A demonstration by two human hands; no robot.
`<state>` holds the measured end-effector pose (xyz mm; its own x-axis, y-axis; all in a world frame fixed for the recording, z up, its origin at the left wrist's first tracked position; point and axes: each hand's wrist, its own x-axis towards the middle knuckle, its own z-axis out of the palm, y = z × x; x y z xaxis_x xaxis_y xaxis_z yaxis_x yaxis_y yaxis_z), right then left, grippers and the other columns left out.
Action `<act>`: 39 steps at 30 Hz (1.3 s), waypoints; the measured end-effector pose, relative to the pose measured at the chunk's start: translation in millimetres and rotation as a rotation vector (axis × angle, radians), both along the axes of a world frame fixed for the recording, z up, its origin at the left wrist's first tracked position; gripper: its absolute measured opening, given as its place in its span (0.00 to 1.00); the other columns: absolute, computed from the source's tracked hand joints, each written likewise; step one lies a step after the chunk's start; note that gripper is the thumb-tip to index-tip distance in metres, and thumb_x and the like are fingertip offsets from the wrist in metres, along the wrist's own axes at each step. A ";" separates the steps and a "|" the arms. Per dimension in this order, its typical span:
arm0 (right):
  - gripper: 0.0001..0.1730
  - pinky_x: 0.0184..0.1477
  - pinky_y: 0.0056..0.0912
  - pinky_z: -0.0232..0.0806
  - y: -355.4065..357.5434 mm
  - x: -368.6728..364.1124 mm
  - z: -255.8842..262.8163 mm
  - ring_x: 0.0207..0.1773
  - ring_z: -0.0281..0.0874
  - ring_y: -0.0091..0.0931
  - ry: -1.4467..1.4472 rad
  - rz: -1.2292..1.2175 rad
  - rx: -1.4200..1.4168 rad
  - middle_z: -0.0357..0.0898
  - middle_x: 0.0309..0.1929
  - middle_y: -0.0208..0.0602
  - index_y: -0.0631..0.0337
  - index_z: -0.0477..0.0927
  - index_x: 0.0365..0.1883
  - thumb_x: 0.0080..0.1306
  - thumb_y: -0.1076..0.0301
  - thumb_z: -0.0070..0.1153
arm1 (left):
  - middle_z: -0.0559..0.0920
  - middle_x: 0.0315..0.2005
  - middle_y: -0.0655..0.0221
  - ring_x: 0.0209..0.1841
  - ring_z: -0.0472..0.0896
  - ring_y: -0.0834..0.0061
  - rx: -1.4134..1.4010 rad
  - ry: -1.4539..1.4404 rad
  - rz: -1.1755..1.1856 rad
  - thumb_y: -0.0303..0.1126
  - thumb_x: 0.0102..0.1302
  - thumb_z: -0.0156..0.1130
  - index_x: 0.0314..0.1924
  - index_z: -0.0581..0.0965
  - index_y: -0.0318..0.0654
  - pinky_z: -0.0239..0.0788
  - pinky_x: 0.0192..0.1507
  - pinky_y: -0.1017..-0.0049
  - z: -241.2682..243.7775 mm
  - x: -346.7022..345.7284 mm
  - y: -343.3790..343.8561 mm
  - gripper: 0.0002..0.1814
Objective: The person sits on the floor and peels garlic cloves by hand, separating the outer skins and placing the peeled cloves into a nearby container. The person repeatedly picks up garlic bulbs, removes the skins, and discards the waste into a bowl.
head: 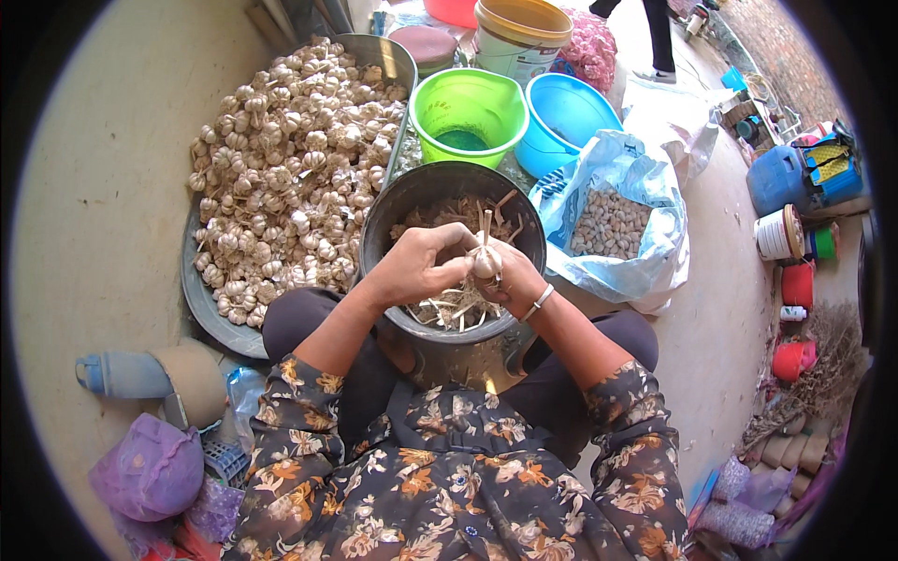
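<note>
Over a black bucket (452,335) between my knees, both hands are at one garlic bulb (487,261) with its stem upright. My right hand (518,277), with a bracelet at the wrist, holds the bulb from behind and the right. From the other side my left hand (421,265) grips its edge with thumb and forefinger; the other fingers are curled. Dry stalks and root trimmings (449,308) lie inside the bucket. A large heap of whole garlic bulbs (295,182) fills a metal tub (210,329) at the left. Loose cloves (612,226) sit in a plastic sack (652,263) at the right.
Beyond the black bucket stand a green bucket (501,116), a blue bucket (561,102) and a white pail (526,59). A pink mesh sack (589,52) lies behind them. Another person's legs (658,35) show at the top. Containers including a blue jerrycan (777,179) line the right side.
</note>
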<state>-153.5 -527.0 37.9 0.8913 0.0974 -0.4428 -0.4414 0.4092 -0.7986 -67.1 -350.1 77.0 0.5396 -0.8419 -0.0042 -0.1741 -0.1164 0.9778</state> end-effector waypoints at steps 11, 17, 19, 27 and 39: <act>0.22 0.44 0.23 0.68 9.4 7.9 3.7 0.44 0.76 0.19 -0.129 -0.079 -0.063 0.79 0.44 0.29 0.59 0.76 0.58 0.79 0.57 0.34 | 0.78 0.24 0.73 0.21 0.75 0.87 -0.097 0.542 0.190 0.28 0.66 0.49 0.37 0.74 0.38 0.66 0.22 0.85 -12.2 1.1 -2.9 0.06; 0.22 0.50 0.26 0.68 8.1 7.9 -36.5 0.46 0.75 0.22 -0.275 -0.241 -0.394 0.78 0.45 0.34 0.65 0.75 0.55 0.79 0.58 0.35 | 0.77 0.24 0.72 0.26 0.75 0.85 0.033 -0.154 0.213 0.30 0.65 0.52 0.43 0.73 0.34 0.64 0.30 0.80 -7.6 -16.5 -16.1 0.10; 0.22 0.51 0.26 0.68 16.4 8.9 -33.4 0.46 0.75 0.23 -0.334 -0.272 -0.499 0.78 0.44 0.35 0.66 0.74 0.54 0.80 0.58 0.35 | 0.76 0.24 0.71 0.26 0.74 0.84 -0.067 -0.297 0.280 0.30 0.65 0.51 0.44 0.73 0.33 0.65 0.30 0.80 -21.8 -17.4 -18.9 0.10; 0.21 0.52 0.28 0.68 15.5 9.6 -22.2 0.48 0.76 0.24 -0.376 -0.315 -0.504 0.80 0.44 0.38 0.66 0.73 0.57 0.79 0.60 0.36 | 0.74 0.24 0.76 0.20 0.68 0.88 -0.039 0.575 0.244 0.33 0.67 0.41 0.41 0.75 0.36 0.55 0.21 0.84 -16.7 -4.3 -11.4 0.14; 0.22 0.57 0.34 0.67 -2.5 9.3 -24.2 0.52 0.77 0.36 -0.351 -0.233 -0.724 0.78 0.44 0.45 0.61 0.71 0.61 0.77 0.56 0.42 | 0.82 0.27 0.72 0.21 0.73 0.91 -0.190 0.544 0.508 0.32 0.66 0.66 0.40 0.76 0.39 0.59 0.18 0.89 -27.4 17.1 9.8 0.08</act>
<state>-144.2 -529.5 13.7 0.9513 -0.3077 -0.0186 -0.0862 -0.2074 -0.9745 -50.1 -340.3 49.5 0.8237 -0.5042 -0.2595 0.3669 0.1250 0.9218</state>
